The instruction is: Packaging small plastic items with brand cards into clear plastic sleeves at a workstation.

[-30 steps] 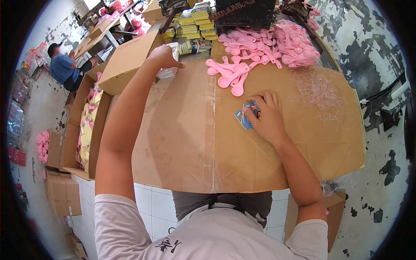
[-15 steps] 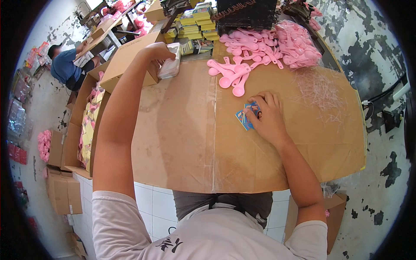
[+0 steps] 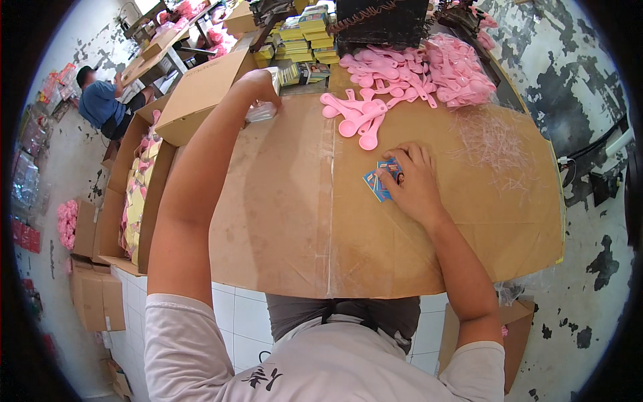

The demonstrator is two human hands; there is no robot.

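My left hand point(image 3: 258, 87) is stretched far out at the table's back left, fingers closed around a clear plastic bag point(image 3: 261, 110) beside an open cardboard box point(image 3: 201, 94). My right hand point(image 3: 412, 181) lies flat on the cardboard-covered table point(image 3: 288, 214), its fingers pressing a small blue printed card point(image 3: 378, 181). Just beyond that hand lie a few pink plastic spoons point(image 3: 355, 117), and a large heap of pink spoons point(image 3: 435, 67) is piled further back.
Stacks of yellow booklets point(image 3: 301, 33) and a dark basket point(image 3: 382, 23) stand at the back. A long carton of yellow and pink packets point(image 3: 137, 194) sits left of the table. Cardboard boxes point(image 3: 97, 295) are on the floor. Another person point(image 3: 100, 104) in blue sits far left.
My left hand has lifted the clear bag at the back left and drawn it slightly nearer the table. My right hand stays on the blue card.
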